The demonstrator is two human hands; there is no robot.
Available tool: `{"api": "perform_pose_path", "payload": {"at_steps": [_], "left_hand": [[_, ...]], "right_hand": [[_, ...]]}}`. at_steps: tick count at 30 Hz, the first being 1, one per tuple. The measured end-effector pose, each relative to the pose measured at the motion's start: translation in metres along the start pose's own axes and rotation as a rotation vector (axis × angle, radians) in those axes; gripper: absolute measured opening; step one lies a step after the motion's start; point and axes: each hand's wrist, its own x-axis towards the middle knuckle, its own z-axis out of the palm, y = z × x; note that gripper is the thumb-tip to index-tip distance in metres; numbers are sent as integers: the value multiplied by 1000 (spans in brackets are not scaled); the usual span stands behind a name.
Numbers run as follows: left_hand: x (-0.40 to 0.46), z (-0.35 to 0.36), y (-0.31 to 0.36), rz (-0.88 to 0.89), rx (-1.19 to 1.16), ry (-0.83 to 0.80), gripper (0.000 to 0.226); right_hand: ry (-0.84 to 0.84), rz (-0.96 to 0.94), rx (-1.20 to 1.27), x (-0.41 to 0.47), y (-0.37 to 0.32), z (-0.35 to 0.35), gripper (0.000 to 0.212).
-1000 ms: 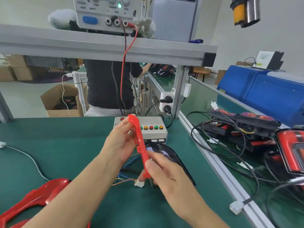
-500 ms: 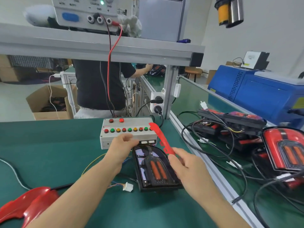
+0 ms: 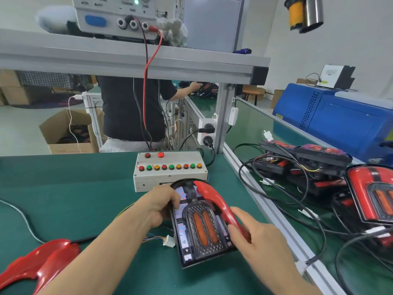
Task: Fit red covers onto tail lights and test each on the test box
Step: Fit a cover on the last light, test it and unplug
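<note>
The step in hand is the fitting itself: a red cover [image 3: 219,206] is being brought down along the right edge of a tail light [image 3: 200,228] that lies flat on the green table [image 3: 63,188], just in front of the test box [image 3: 170,170]. The left hand [image 3: 160,206] grips the light's left rim, fingers curled over the edge, steadying it. The right hand [image 3: 258,237] pinches the lower end of the cover between thumb and fingers; the cover's upper tip reaches toward the arched top of the light. It looks tilted rather than seated — the lower end appears raised off the housing, though whether the upper tip already touches the rim cannot be told. The light's two orange strips and its patterned inner face are uncovered. Judging from this, the next move calls for lining the cover's curve up with the housing's right edge, then pressing it down along its length until it sits flush, the left hand bracing against the push. Testing looks to come afterwards — the light's white connector [image 3: 169,241] lies loose on the table by the left wrist. More red covers [image 3: 40,265] wait at the near left.
</note>
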Motion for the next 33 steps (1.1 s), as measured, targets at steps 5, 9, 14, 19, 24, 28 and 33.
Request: {"api": "perform_pose_path", "payload": {"at_steps": [5,9,14,19,24,28,33], "left_hand": [[-4,-1,3,-5,-78,-22,38],[-10,-3,1,35,-143,-28,19],[-7,1,7,-8,-201,-89,17],[-8,3,8,39,-179,-101,38],[-5,1,7,63,-157,-68,29],[-3,2,7,69,-147,-60,31],[0,1,6,70,-135,-84,32]], "right_hand": [[15,-108,-199,-6,-5,-1,35],[67,-192,-254,-7,-4,3,41],[76,-247,-224,-5,-5,8,47],[93,-313,-184,-2,-8,12,50],[109,-231,-164,-7,-8,11,52],[-19,53,15,-9,-6,12,44],[-356,410,812,4,-7,14,41]]}}
